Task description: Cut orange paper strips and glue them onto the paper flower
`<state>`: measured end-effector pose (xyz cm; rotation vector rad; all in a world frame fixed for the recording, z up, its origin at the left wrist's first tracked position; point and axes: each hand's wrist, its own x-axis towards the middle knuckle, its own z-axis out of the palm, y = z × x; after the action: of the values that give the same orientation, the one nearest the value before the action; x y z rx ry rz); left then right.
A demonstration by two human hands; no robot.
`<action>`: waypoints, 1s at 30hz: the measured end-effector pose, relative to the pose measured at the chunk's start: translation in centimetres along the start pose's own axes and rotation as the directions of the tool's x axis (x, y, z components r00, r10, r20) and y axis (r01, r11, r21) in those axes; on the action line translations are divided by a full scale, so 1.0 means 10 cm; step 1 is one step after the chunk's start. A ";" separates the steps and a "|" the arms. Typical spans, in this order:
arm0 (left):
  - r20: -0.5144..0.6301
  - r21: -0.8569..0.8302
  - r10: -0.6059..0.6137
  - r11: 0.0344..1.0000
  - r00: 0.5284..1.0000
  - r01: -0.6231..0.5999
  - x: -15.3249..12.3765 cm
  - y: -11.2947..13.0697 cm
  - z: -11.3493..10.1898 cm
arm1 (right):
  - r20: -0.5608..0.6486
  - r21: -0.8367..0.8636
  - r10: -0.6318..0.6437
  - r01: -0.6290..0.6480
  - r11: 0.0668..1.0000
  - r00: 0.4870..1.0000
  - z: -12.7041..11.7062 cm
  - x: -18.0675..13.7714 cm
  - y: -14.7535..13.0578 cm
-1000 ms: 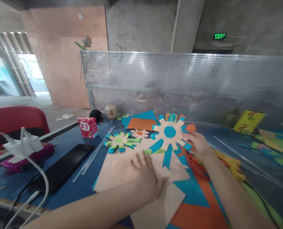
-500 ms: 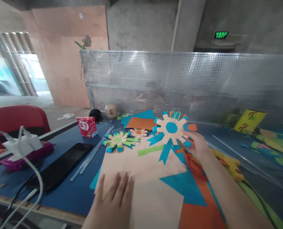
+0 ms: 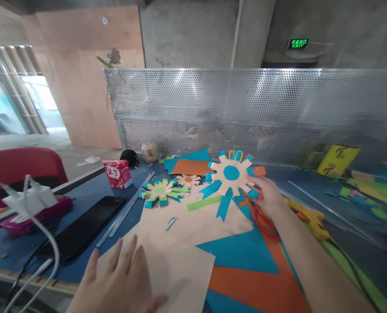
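1. The paper flower (image 3: 231, 173) stands tilted up above the papers, its blue centre facing the person; its long axis runs nearly upright, yellow-green loops at the top, blue tails pointing down and slightly left.
2. The right hand (image 3: 268, 193) holds it pinched at its right edge.
3. The left hand (image 3: 115, 271) lies palm down, fingers spread and pointing away, on the cream sheet (image 3: 180, 269).
4. Just below the flower, a green strip (image 3: 203, 203) slants up to the right.
5. Left of it rests a green-centred flower (image 3: 160, 190), face up.
6. Farther left, a phone (image 3: 85, 224) slants away rightward.
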<state>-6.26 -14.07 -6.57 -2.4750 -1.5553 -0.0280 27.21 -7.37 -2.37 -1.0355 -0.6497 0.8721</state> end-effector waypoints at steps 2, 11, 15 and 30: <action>-0.020 -0.036 -0.016 0.999 1.000 0.015 0.28 -0.01 -0.17 | 0.006 0.001 0.013 -0.013 1.000 1.000 -0.01 0.00 0.00; 0.046 0.001 0.379 0.925 0.924 -0.379 1.04 0.01 -0.30 | -0.021 0.032 0.033 -0.032 0.999 0.999 -0.07 0.01 -0.05; 0.052 0.078 0.430 0.898 0.901 -0.433 1.06 -0.01 -0.23 | -0.016 0.055 0.027 -0.026 0.998 1.000 -0.09 0.03 -0.08; -0.027 0.060 0.289 0.956 0.957 -0.287 1.60 -0.14 -0.43 | -0.141 0.109 -0.021 0.037 0.993 0.990 -0.16 0.05 -0.20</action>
<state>-0.06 -0.06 -0.06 -2.6147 -1.1512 0.0185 29.36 -8.12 -1.12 -0.9744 -0.4920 0.7942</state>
